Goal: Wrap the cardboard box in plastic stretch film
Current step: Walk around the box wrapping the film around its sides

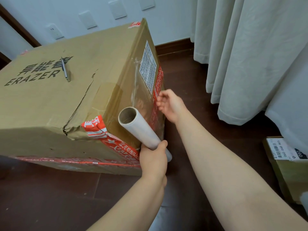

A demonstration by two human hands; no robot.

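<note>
**On the floor: film started at the end face of the box**

On the dark wooden floor [50,197], the large cardboard box [50,105] is stood with its end face turned towards the wearer. A sheet of clear stretch film [140,97] is seen lying over that face, partly covering the shipping label [149,69].

The film roll [141,132] is gripped near its lower end by the left hand [153,157], whose fingers are wrapped round it. It is held just beside the box's near corner, with the open cardboard core tilted up. The right hand [168,104] is held at the far vertical corner of the same face. Its fingers are curled and appear to pinch the free edge of the film, though contact is hard to confirm through such clear material.

The box is judged bulky and probably heavy, so it is better walked around than lifted. Its top panel is torn [83,97] and the near corner is crushed under red printed tape [95,126], so little stiffness can be expected there. Film tension is best borne by the sound vertical edges.

The film itself is judged thin, clingy and easily torn or bunched. The roll is light and stiff, and is best held by the ends of its core so that it can turn freely.

A slim pen-like tool [65,69] is left lying on the box top and would be trapped if that panel were wrapped. A small labelled parcel [286,157] and pale curtains [241,55] are seen to the right.
</note>
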